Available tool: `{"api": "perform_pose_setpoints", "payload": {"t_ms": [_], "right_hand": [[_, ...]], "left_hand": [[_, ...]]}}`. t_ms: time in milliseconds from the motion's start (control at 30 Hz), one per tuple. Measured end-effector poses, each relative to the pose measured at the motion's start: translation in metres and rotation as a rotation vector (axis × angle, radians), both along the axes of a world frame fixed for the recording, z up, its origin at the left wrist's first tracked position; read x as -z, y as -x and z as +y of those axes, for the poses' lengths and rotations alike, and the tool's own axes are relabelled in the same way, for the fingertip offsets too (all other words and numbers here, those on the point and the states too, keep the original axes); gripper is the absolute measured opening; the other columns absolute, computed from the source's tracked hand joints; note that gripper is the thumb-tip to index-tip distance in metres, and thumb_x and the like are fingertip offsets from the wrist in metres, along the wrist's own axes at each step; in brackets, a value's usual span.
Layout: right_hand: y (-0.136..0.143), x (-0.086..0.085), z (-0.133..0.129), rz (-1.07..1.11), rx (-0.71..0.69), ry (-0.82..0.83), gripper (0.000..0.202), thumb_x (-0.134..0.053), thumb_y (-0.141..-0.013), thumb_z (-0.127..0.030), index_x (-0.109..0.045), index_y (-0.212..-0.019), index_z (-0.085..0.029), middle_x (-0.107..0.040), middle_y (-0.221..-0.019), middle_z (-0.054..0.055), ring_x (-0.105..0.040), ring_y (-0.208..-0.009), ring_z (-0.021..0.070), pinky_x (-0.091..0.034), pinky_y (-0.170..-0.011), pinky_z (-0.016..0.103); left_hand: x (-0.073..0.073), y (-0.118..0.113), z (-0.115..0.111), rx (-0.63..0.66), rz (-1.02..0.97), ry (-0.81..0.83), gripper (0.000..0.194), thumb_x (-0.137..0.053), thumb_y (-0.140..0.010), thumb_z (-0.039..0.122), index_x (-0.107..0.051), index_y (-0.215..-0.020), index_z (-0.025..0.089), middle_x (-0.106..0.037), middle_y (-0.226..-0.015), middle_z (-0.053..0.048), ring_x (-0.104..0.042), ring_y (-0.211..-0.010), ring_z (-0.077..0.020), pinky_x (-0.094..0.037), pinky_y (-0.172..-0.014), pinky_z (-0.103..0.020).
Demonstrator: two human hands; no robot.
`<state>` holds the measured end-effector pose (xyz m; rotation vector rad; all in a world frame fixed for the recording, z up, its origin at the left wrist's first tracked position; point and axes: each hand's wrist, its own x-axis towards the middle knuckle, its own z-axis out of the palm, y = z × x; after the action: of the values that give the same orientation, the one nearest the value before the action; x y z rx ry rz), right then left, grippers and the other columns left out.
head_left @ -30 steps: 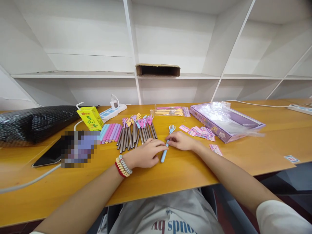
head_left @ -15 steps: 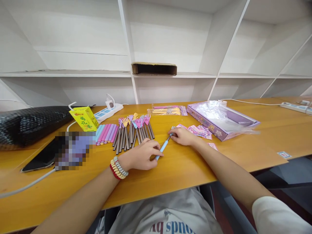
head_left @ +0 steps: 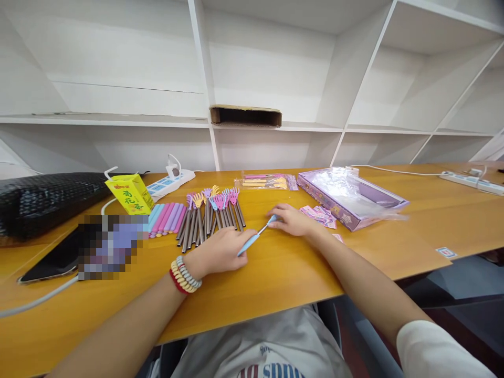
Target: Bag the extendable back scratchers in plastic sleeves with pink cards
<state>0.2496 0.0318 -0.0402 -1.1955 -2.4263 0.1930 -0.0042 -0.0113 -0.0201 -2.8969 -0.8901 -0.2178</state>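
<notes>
The left hand (head_left: 222, 249) was closed around the light blue handle (head_left: 249, 244) of a small scratcher, its thumb laid along the grip, while the right hand (head_left: 291, 219) pinched the claw end (head_left: 272, 219) between bent fingertips. The scratcher lay slantwise between the two hands, in front of the person and just above the near part of the tabletop (head_left: 275, 283), a short stretch of its metal rod (head_left: 263, 229) showing in the middle; whether it touched the wood could not be told. Coiled bands (head_left: 185, 275) in red, cream and grey circled the left wrist. Just beyond the left hand, a pile of metal-rod scratchers (head_left: 200, 223) lay with their pink, purple, yellow and blue claws pointing away from the person, and left of them sat a row of loose handles (head_left: 167, 218) in blue, pink and purple. Small pink cards (head_left: 321, 215) were scattered just past the right hand, near a shallow purple box (head_left: 325, 203) with clear plastic (head_left: 340, 181) in it. Clear packets (head_left: 265, 181) of pink and yellow scratchers lay farther back. To the left, a yellow drink carton (head_left: 129, 194) leaned by a power strip (head_left: 169, 185), near a dark phone (head_left: 55, 257).
</notes>
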Motion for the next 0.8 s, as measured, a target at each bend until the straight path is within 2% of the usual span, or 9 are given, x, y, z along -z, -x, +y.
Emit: {"api": "perform_pose_setpoints", "payload": {"t_ms": [67, 167, 367, 433, 533, 600, 700, 800], "right_hand": [[-0.004, 0.003, 0.003, 0.098, 0.008, 0.124, 0.023, -0.052, -0.084, -0.035, -0.062, -0.096, -0.017, -0.062, -0.087, 0.006, -0.054, -0.078, 0.0157, -0.040, -0.073, 0.028], [-0.007, 0.005, 0.005, 0.262, 0.039, 0.194, 0.019, -0.056, -0.080, -0.034, -0.061, -0.084, -0.016, -0.060, -0.072, 0.002, -0.051, -0.064, 0.0126, -0.038, -0.061, 0.025], [0.005, -0.001, -0.003, 0.460, -0.051, 0.304, 0.016, -0.063, -0.073, -0.031, -0.059, -0.078, -0.016, -0.055, -0.064, -0.002, -0.047, -0.059, 0.0096, -0.036, -0.057, 0.023], [0.012, -0.002, -0.004, 0.636, -0.040, 0.343, 0.022, -0.067, -0.070, -0.032, -0.058, -0.084, -0.018, -0.051, -0.062, -0.005, -0.044, -0.054, 0.0075, -0.035, -0.053, 0.022], [0.021, 0.002, -0.004, 0.979, -0.019, 0.452, 0.033, -0.067, -0.070, -0.039, -0.054, -0.094, -0.019, -0.049, -0.059, -0.007, -0.037, -0.041, 0.0049, -0.028, -0.040, 0.020], [0.026, 0.005, -0.003, 1.111, -0.075, 0.588, 0.032, -0.064, -0.073, -0.043, -0.053, -0.091, -0.019, -0.054, -0.060, -0.005, -0.039, -0.037, 0.0056, -0.025, -0.035, 0.020], [0.029, 0.007, -0.005, 1.216, -0.181, 0.774, 0.029, -0.064, -0.074, -0.041, -0.053, -0.087, -0.018, -0.059, -0.064, -0.003, -0.048, -0.040, 0.0078, -0.029, -0.033, 0.019], [0.030, 0.007, -0.008, 1.205, -0.218, 0.848, 0.029, -0.068, -0.072, -0.037, -0.055, -0.088, -0.017, -0.061, -0.065, -0.002, -0.053, -0.044, 0.0092, -0.031, -0.033, 0.019]], "left_hand": [[-0.002, 0.003, 0.003, -0.027, -0.036, -0.006, 0.041, -0.046, -0.075, 0.018, -0.052, -0.115, 0.017, -0.063, -0.083, -0.007, -0.059, -0.077, -0.0226, -0.044, -0.073, -0.033], [-0.004, 0.004, 0.004, -0.046, -0.086, 0.035, 0.033, -0.045, -0.077, 0.018, -0.057, -0.107, 0.018, -0.064, -0.083, -0.006, -0.060, -0.076, -0.0196, -0.043, -0.072, -0.029], [-0.004, -0.004, -0.001, 0.003, -0.090, 0.085, 0.014, -0.046, -0.075, 0.017, -0.059, -0.081, 0.018, -0.057, -0.062, 0.000, -0.051, -0.053, -0.0128, -0.034, -0.054, -0.023], [-0.002, -0.007, -0.002, -0.021, -0.127, 0.083, 0.011, -0.048, -0.075, 0.018, -0.058, -0.078, 0.018, -0.054, -0.058, 0.001, -0.048, -0.050, -0.0116, -0.034, -0.053, -0.023], [0.002, -0.011, -0.003, -0.079, -0.248, 0.078, 0.014, -0.047, -0.078, 0.021, -0.059, -0.085, 0.018, -0.054, -0.060, 0.002, -0.048, -0.051, -0.0107, -0.036, -0.055, -0.022], [0.006, -0.013, -0.003, -0.092, -0.324, 0.078, 0.019, -0.045, -0.082, 0.023, -0.059, -0.093, 0.018, -0.057, -0.064, 0.001, -0.050, -0.055, -0.0108, -0.038, -0.058, -0.022], [0.010, -0.016, -0.003, -0.079, -0.416, 0.055, 0.025, -0.044, -0.086, 0.026, -0.058, -0.104, 0.017, -0.061, -0.071, -0.001, -0.053, -0.061, -0.0114, -0.040, -0.061, -0.022], [0.010, -0.016, -0.003, -0.076, -0.454, 0.064, 0.028, -0.043, -0.088, 0.030, -0.057, -0.110, 0.018, -0.062, -0.074, -0.002, -0.055, -0.063, -0.0116, -0.041, -0.061, -0.023]]}}
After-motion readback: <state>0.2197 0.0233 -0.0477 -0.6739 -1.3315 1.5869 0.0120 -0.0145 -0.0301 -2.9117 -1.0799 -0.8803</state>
